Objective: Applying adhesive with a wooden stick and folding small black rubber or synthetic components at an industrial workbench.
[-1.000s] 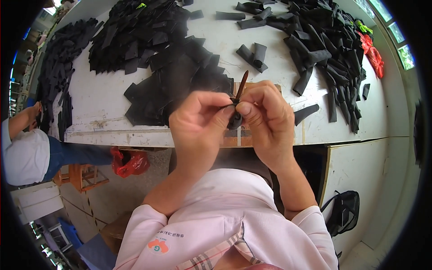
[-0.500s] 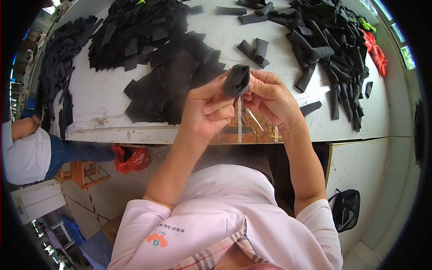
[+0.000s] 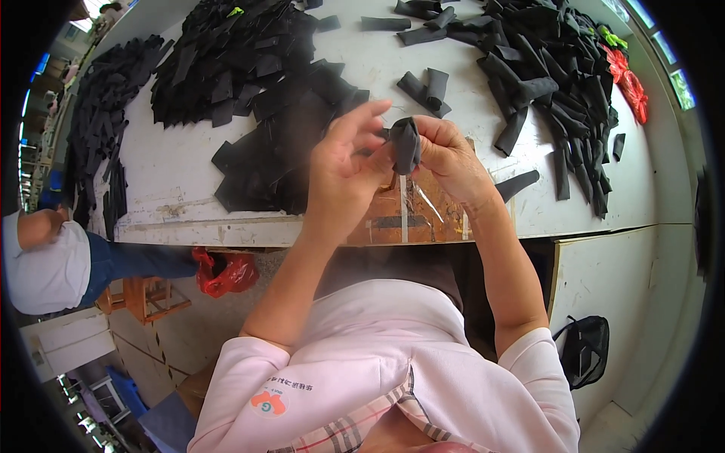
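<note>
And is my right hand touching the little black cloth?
Touching. The head view shows your right hand with its fingers pinching the black cloth's right side.

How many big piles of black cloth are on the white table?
3: a long black fabric heap at far left, a wide black fabric heap in the middle, partly behind the left hand, and a tangled black fabric heap at right. Others may be hidden.

The black fabric piece [image 3: 406, 147], small and folded into a narrow, pouch-like shape, is roughly upright in the air above the bench [image 3: 177, 170]. The right hand [image 3: 453, 162] pinches its right side.
</note>
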The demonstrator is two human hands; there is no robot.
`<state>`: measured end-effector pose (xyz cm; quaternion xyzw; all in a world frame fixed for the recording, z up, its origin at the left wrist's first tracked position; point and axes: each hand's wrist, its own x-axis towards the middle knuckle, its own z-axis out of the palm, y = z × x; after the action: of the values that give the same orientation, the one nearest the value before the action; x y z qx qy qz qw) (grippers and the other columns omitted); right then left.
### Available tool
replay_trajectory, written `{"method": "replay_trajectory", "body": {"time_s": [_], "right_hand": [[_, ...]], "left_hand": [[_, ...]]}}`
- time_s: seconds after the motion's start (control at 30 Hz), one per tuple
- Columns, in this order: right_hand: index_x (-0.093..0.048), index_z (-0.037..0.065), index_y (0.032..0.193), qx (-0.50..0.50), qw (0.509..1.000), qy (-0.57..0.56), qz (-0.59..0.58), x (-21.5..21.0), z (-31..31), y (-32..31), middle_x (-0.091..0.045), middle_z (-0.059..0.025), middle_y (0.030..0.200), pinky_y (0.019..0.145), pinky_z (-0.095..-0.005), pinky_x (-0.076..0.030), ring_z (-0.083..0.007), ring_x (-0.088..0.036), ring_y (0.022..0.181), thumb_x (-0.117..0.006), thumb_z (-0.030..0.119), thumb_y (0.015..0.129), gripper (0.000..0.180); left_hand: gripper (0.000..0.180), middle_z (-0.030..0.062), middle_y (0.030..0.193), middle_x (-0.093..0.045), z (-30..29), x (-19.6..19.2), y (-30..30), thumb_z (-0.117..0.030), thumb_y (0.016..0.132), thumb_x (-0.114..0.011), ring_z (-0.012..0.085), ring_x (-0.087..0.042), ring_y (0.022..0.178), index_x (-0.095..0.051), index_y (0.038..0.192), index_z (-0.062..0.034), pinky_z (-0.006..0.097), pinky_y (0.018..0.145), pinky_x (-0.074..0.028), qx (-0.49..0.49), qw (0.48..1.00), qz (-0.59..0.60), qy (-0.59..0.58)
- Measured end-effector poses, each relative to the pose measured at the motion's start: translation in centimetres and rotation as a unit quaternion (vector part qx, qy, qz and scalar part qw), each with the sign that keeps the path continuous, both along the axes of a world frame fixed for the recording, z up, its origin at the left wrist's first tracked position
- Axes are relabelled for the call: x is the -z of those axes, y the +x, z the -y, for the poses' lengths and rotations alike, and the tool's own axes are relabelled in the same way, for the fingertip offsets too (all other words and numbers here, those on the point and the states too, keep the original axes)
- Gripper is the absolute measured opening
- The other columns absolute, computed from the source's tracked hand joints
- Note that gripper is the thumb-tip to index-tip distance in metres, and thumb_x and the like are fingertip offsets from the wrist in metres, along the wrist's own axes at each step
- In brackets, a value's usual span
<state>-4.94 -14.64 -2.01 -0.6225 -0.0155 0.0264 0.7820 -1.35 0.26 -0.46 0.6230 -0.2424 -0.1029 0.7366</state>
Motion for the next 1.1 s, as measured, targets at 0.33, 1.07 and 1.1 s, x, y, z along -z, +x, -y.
{"method": "replay_trajectory", "body": {"time_s": [0.33,1.07,1.1], "right_hand": [[-0.05,0.004,0.071,0.092,0.749,-0.581,0.305,-5.6,-0.7,-1.7,-0.054,-0.0057,0.068,0.051,-0.0318,-0.04,-0.0196,-0.052,0.057,-0.062,0.022,0.074,0.022],[-0.054,0.001,0.073,0.057,0.956,-0.262,0.115,3.6,-0.1,-2.4,-0.056,-0.0135,0.07,0.055,-0.0361,-0.045,-0.0317,-0.055,0.062,-0.057,0.006,0.074,0.006],[-0.055,0.003,0.072,0.1,0.929,-0.288,0.21,3.6,-1.0,-2.2,-0.056,-0.0123,0.069,0.055,-0.0367,-0.045,-0.0312,-0.055,0.062,-0.057,0.006,0.073,0.005]], "left_hand": [[0.012,0.0052,0.087,-0.062,0.0,-1.3,-0.3,-0.002,0.081,-0.057,0.0094,-0.055,0.077,-0.06,0.092,0.0002,0.023,0.075,-0.043,-0.008,0.984,0.034,-0.173],[0.009,0.0009,0.077,-0.059,1.5,-2.2,0.1,-0.002,0.072,-0.067,0.0049,-0.05,0.065,-0.06,0.078,0.0006,0.02,0.059,-0.042,0.072,0.965,0.184,0.175],[0.011,0.0015,0.078,-0.059,1.1,-1.3,0.2,-0.002,0.073,-0.066,0.0057,-0.051,0.065,-0.06,0.081,0.0009,0.02,0.06,-0.042,0.078,0.976,0.146,0.145]]}}
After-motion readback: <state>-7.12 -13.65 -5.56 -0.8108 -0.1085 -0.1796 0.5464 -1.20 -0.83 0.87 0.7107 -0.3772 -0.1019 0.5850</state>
